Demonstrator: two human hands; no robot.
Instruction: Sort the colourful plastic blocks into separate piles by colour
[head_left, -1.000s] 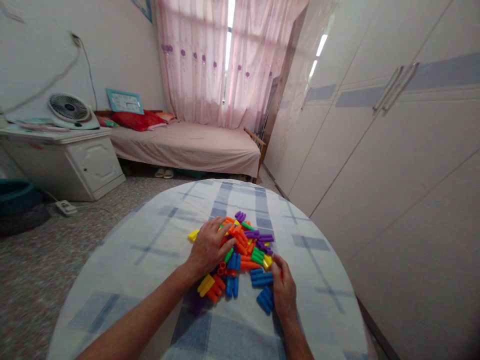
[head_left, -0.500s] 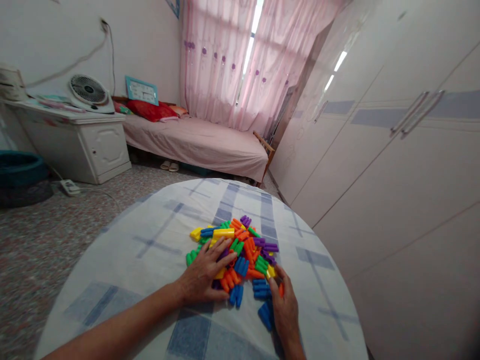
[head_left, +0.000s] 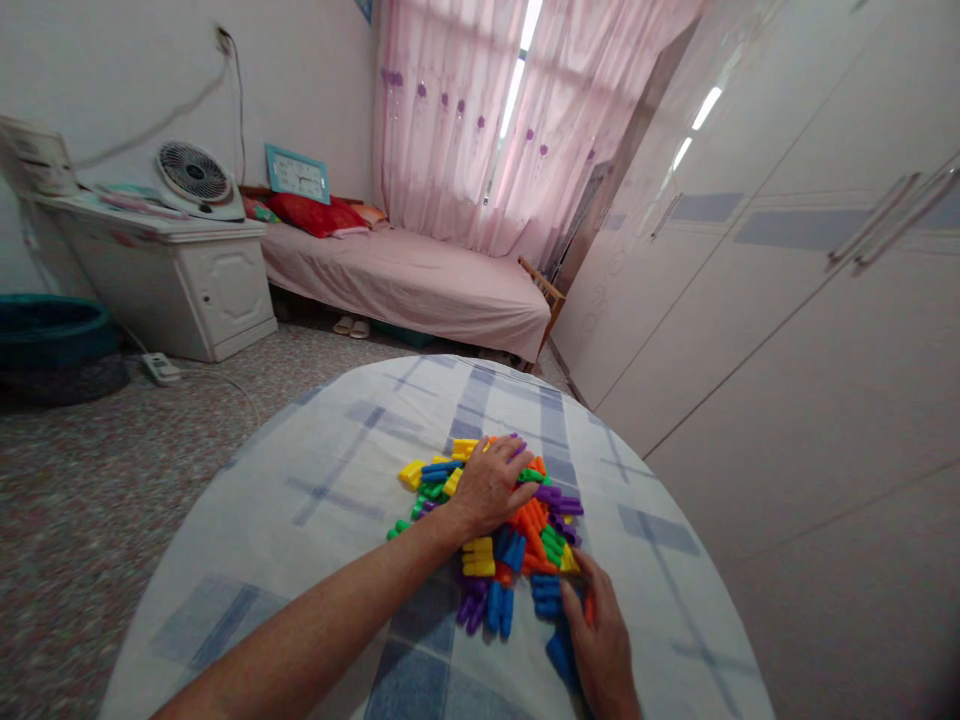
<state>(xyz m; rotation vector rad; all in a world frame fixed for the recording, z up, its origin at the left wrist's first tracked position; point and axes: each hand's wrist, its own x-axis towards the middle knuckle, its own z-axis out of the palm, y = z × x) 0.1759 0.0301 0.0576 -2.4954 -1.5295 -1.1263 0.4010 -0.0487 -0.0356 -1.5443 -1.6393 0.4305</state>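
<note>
A heap of toy building blocks, each like several short tubes joined side by side, lies on the cloth in yellow, blue, green, orange and purple. My left hand rests palm down over the heap's far part, fingers spread, hiding the blocks beneath. Beside the heap's right edge, my right hand is curved with thumb and fingers apart. An orange block shows partly between them, not visibly gripped. The right fingertips are close to a yellow block, and a blue block lies by the thumb side. Nearer me are a purple block and a yellow block.
The round table wears a blue-and-white checked cloth. Beyond it is a bed with a pink sheet. A white cabinet bearing a fan stands left, a wardrobe right. A power strip lies on the floor.
My left hand has slid forward and right across the heap, uncovering yellow and purple blocks near me. My right hand keeps its place by the heap. The whole view has shifted slightly.
</note>
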